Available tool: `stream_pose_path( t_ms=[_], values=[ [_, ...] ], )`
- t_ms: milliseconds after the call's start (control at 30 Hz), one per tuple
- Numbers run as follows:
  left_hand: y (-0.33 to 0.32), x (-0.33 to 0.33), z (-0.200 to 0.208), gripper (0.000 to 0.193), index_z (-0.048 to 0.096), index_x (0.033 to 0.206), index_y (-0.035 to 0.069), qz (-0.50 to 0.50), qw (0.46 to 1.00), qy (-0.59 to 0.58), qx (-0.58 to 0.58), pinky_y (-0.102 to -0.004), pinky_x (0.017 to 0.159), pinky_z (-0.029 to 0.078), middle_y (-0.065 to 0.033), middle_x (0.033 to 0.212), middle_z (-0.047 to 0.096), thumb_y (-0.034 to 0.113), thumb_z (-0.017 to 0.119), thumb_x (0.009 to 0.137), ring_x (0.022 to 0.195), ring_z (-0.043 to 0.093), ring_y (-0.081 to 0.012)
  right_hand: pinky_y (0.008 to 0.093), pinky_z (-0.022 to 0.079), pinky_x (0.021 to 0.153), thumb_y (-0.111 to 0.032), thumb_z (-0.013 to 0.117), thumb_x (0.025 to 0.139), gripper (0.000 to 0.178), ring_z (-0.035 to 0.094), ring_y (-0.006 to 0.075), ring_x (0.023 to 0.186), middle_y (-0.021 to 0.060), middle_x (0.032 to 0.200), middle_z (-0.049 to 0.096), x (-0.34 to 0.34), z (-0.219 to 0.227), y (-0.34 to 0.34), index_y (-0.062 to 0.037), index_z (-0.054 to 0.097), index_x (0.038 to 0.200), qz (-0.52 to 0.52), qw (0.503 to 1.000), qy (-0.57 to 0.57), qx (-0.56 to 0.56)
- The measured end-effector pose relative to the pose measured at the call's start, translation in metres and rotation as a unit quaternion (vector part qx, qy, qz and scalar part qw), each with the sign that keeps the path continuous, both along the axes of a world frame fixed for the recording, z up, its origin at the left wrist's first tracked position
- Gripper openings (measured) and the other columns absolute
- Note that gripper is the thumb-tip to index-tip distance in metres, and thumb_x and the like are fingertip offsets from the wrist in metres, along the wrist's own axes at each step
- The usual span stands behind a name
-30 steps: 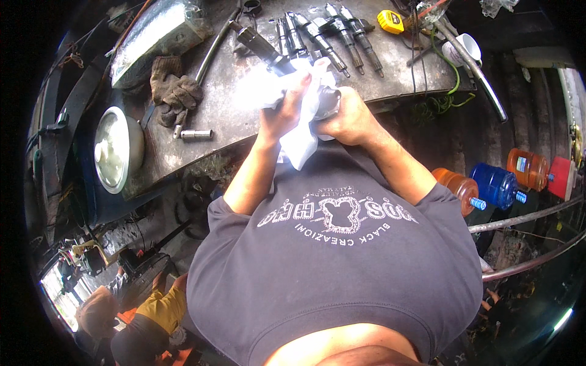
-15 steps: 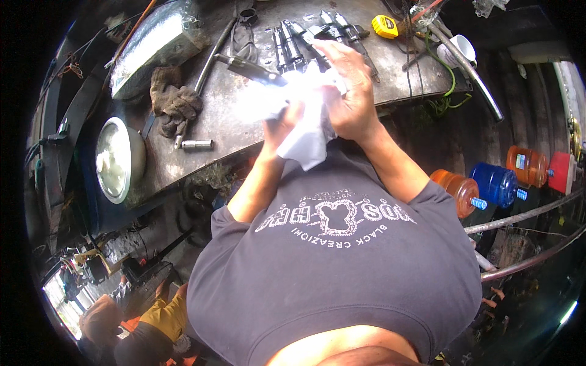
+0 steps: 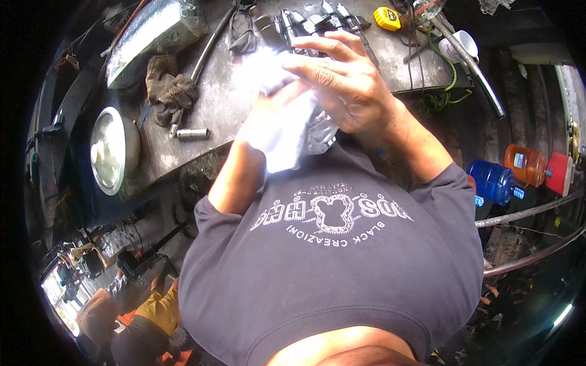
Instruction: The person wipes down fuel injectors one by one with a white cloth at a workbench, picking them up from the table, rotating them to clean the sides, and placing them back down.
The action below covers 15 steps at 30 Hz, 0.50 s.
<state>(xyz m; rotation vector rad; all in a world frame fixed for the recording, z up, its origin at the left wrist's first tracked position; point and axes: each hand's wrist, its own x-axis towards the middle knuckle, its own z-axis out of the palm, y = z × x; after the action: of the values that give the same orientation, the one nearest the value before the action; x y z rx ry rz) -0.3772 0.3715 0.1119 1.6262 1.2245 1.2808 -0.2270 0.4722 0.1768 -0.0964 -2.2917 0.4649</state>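
In front of my chest, over the near edge of the workbench (image 3: 213, 79), I hold a bunched white cloth (image 3: 285, 131). My left hand (image 3: 268, 113) is closed on it from below, its fingers partly washed out by glare. My right hand (image 3: 348, 79) reaches over the cloth from the other side, fingers curved and somewhat spread, index fingertip at the bright spot. A dark cylindrical metal part (image 3: 268, 30) pokes up beyond the glare; whether the cloth wraps its lower end is hidden. Behind my hands lie several dark metal injector-like parts (image 3: 342, 17).
Left on the bench are brown work gloves (image 3: 168, 88), a socket tool (image 3: 192, 133), a long bar (image 3: 210, 49) and a plastic-wrapped block (image 3: 152, 43). A round lidded bowl (image 3: 113, 152) sits at the left edge. Right are a yellow tape measure (image 3: 386, 19), white mug (image 3: 461, 46) and water jugs (image 3: 491, 183).
My hands and the cloth have shifted left. The dark metal part, earlier pointing left out of the cloth, now shows farther up, and my right hand has tilted over the cloth.
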Motion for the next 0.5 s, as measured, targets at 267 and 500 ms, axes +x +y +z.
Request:
stream_pose_path(
  t_ms=[267,500],
  values=[
    [0.007,0.012,0.029,0.023,0.060,0.090,0.003,0.186,0.939,0.252,0.140,-0.0330,0.058,0.049,-0.0103,0.075,0.061,0.016,0.066,0.073,0.064,0.060,-0.0230,0.0261,0.045,0.086,-0.002,0.042,0.087,0.034,0.057,0.0187,0.102,0.0186,0.110,0.059,-0.014,-0.028,-0.019,0.0095,0.048,0.118,-0.018,0.864,0.166,-0.475],
    [0.017,0.018,0.019,0.010,0.064,0.078,0.002,0.158,0.987,0.022,0.035,-0.0314,0.053,0.047,-0.0062,0.060,0.059,0.012,0.062,0.077,0.054,0.059,-0.0202,0.0357,0.034,0.100,-0.004,0.046,0.088,0.034,0.055,0.0201,0.108,0.0172,0.112,0.060,-0.016,-0.031,-0.025,0.0035,0.050,0.120,-0.032,0.865,0.210,-0.455]
  ],
)
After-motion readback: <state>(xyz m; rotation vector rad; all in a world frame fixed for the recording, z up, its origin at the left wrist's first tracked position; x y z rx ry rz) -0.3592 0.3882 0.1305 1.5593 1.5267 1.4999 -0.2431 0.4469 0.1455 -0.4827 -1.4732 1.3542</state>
